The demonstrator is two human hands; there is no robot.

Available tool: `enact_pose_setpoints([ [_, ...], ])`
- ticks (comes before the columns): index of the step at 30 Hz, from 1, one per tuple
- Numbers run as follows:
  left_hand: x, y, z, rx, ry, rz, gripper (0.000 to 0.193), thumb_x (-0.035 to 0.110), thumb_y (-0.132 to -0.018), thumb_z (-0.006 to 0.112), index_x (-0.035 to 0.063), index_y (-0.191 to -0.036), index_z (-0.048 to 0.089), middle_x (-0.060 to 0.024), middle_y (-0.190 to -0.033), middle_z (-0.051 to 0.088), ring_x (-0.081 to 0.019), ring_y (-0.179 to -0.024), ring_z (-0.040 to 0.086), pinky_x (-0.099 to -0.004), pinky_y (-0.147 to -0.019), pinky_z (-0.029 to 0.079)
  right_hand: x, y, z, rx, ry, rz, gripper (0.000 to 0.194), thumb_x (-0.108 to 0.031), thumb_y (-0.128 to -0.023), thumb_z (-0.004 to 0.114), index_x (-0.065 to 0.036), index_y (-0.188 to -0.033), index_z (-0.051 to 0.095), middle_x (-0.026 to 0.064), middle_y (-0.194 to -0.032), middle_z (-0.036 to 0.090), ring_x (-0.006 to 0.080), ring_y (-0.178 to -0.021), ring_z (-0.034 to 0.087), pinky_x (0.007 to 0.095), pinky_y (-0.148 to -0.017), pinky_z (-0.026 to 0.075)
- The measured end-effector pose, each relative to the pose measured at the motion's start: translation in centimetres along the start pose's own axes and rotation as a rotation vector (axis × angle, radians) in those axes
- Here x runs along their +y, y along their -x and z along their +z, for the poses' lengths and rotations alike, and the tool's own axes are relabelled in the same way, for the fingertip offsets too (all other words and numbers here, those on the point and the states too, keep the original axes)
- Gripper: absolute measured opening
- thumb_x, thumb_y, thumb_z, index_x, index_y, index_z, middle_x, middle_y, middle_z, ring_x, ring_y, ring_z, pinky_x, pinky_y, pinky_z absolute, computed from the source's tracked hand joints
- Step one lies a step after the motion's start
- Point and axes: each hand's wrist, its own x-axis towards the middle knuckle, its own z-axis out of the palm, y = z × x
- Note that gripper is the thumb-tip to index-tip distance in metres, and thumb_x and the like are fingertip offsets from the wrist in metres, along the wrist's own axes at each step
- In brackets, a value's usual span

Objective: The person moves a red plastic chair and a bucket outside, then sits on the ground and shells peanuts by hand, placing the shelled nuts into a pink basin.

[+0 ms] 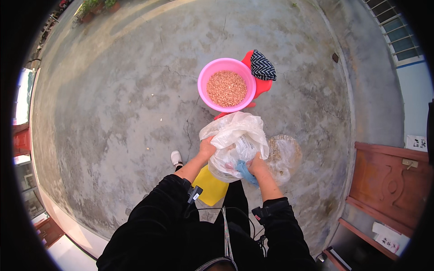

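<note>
A large translucent white plastic bag [234, 132] hangs between my hands, its mouth partly open, with crumpled clear plastic inside. My left hand [207, 149] grips its left edge. On the bag's right side my right hand [257, 165] is closed on the plastic, beside a blue piece of plastic or cloth [246, 172]; whether I hold the blue piece too, I cannot tell. Just beyond the bag, a pink plastic basin [202, 84] holds many small tan kernels or nuts [226, 88]. It rests on or against a red plastic stool [262, 87], where a black-and-white patterned cloth [262, 66] lies.
A clear plastic bag of pale pieces [286, 154] lies on the concrete floor to the right. A yellow object, possibly a stool seat [211, 186], is below my left forearm. Potted plants [96, 8] stand at the far left; a reddish-brown door [386, 186] is at the right.
</note>
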Motion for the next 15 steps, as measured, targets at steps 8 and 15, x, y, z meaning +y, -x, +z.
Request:
enact_pose_setpoints([
  [8,-4.0,-1.5,-1.0,-0.355,0.835,-0.450,0.055,0.011,-0.069,0.054,-0.0019,-0.122,0.053,-0.0162,-0.116,0.061,-0.0314,-0.108,0.059,-0.0441,-0.096,0.045,0.6,-4.9,6.3,0.006,-0.233,0.010,0.088,-0.026,-0.078,0.060,-0.007,-0.146,0.006,0.0227,-0.098,0.066,0.0392,-0.096,0.063,0.0440,-0.083,0.050],
  [15,-3.3,-1.9,-2.0,-0.435,0.809,-0.466,0.048,0.019,-0.082,0.055,-0.0031,-0.124,0.052,-0.0162,-0.118,0.061,-0.0286,-0.106,0.061,-0.0420,-0.094,0.047,1.3,-7.8,2.7,-0.065,-0.257,-0.381,0.073,-0.036,-0.073,0.071,-0.001,-0.132,0.047,0.0208,-0.100,0.067,0.0329,-0.091,0.065,0.0398,-0.083,0.050],
])
